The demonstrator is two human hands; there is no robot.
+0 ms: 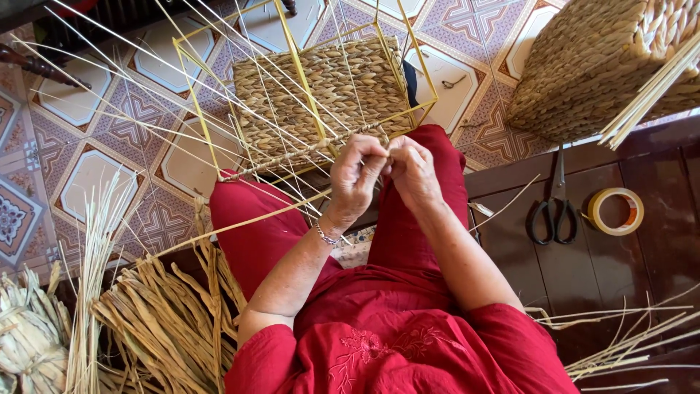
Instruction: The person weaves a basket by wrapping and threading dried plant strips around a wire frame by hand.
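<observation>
A yellow wire frame (292, 51) stands tilted on my red-clothed knees, its bottom woven from straw-coloured fibre (321, 95), with several thin pale strands fanning out across it. My left hand (355, 175) pinches a twisted fibre strand (306, 151) at the frame's near edge. My right hand (413, 169) sits right beside it, fingers closed on the same strand where it meets the frame. The two hands touch each other. The fingertips of both are partly hidden.
Loose bundles of dried fibre (157, 321) lie at my left. A finished woven basket (598, 66) stands at the upper right on a dark wooden bench (620, 270), with black scissors (553, 211) and a roll of tape (616, 211). Patterned floor tiles (87, 175) lie below.
</observation>
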